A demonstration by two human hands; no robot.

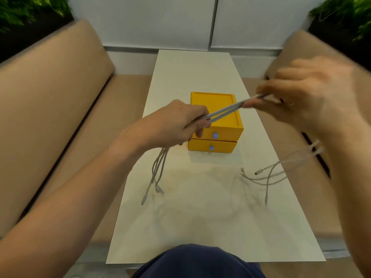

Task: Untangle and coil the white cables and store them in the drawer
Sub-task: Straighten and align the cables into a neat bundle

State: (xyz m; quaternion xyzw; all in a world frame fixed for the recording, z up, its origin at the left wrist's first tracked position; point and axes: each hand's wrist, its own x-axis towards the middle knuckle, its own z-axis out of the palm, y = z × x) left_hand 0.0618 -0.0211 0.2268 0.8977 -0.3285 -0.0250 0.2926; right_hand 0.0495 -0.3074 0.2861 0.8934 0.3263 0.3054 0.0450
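Hands (pixel 176 123) apart, white cables (pixel 226 109) between

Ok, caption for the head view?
Left hand and right hand stretch white cables taut above the closed yellow drawer unit.

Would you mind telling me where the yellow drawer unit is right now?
In the head view, the yellow drawer unit stands centred on the white table, behind the white cables stretched between the left hand and right hand.

You are facing a paneled white wall (pixel 160 21); tan benches (pixel 50 93) are flanking the white table (pixel 196 63), probably plants (pixel 24 13) behind them.
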